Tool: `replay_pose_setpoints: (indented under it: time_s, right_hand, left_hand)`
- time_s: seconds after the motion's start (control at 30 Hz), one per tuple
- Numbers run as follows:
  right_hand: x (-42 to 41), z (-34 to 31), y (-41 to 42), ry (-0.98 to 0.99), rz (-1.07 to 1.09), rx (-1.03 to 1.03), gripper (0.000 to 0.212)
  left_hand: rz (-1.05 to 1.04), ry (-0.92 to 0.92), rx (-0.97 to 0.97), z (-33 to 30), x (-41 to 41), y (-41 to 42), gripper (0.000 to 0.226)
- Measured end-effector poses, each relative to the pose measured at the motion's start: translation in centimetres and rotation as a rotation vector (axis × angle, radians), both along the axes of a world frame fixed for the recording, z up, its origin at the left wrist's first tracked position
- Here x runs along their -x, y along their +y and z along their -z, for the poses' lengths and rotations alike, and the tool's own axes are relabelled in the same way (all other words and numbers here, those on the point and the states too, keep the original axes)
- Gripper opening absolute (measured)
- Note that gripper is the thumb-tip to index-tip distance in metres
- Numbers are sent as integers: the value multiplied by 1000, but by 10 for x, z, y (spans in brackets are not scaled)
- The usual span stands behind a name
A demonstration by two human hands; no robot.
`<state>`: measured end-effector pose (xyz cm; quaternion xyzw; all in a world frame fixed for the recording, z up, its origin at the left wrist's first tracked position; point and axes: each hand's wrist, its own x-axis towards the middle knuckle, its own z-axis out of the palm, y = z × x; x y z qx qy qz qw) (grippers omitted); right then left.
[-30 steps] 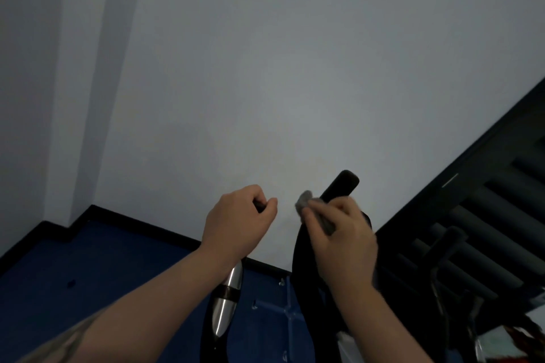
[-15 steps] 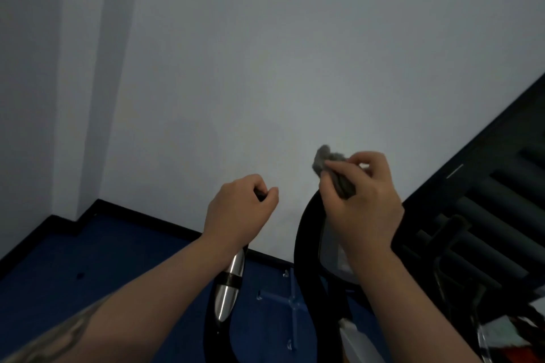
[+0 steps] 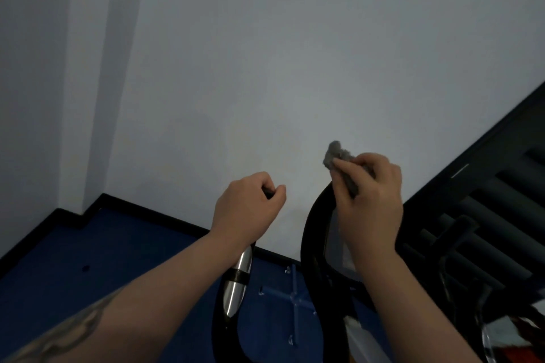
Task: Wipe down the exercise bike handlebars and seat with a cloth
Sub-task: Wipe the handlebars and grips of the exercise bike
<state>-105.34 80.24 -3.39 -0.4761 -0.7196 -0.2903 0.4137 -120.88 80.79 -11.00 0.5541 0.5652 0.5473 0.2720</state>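
My left hand grips the top of the bike's left handlebar, a black bar with a silver sensor section below my wrist. My right hand holds a small grey cloth bunched in its fingers and wraps it round the upper end of the right handlebar, a curved black bar. That bar's tip is hidden under the hand and cloth. The seat is out of view.
A pale wall fills most of the view, with a black skirting and blue floor below. A dark rack with cylindrical bars stands close on the right. A blue cross-shaped floor bracket lies between the handlebars.
My right hand with the cloth has slid up the right handlebar and now covers its tip, which showed above the hand a second ago. My left hand keeps its grip.
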Motion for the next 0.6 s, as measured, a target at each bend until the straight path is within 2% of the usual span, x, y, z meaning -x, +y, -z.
replay_pose_setpoints:
  time_s: [0.17,0.23,0.3,0.4,0.5,0.6]
  right_hand:
    - [-1,36,-16,-179,15,164,14]
    - [-3,32,-19,-158,-52,203,17]
    - [-6,12,-15,-103,-84,129,20]
    - [-7,-15,-3,-46,13,71,35]
    - [1,5,-12,-130,67,184,26]
    - [5,31,-29,-229,17,374,19]
  left_hand:
    - [0,13,2,-1,1,-1,30]
    - [-3,16,1,-1,1,-1,30]
    - [10,14,4,-1,1,0,31]
    - [12,5,7,0,1,0,30]
    - [5,-2,10,0,0,-1,29]
    - [1,3,7,-1,0,-1,30]
